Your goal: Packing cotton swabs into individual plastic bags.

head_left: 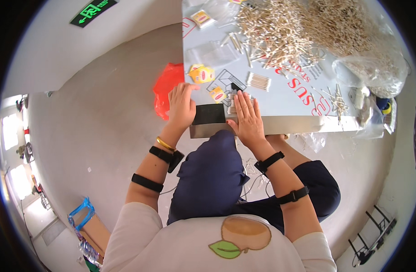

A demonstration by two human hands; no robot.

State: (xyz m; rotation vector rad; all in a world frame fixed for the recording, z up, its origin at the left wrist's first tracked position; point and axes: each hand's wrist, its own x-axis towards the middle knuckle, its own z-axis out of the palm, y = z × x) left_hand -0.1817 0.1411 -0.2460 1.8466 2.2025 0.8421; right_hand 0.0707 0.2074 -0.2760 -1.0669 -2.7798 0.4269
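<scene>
My right hand (246, 115) lies flat with its fingers stretched out over a small row of cotton swabs (231, 105) at the table's near edge. The hand covers part of that row. At the table's left corner is my left hand (182, 103), its fingers loosely bent and nothing visible in them. Between the hands sits a flat black pad (209, 114). Just beyond it lies a small yellow label card (217, 94), and further left a few more yellow cards (201, 73). Another neat row of swabs (258, 81) rests beyond my right hand.
A big heap of loose cotton swabs (280, 31) covers the far table, beside a clear bag (375, 72) at right. Clear plastic sleeves (215, 53) lie at left, near a packed swab bag (201, 19). A red plastic bag (165, 93) hangs at the table's left edge.
</scene>
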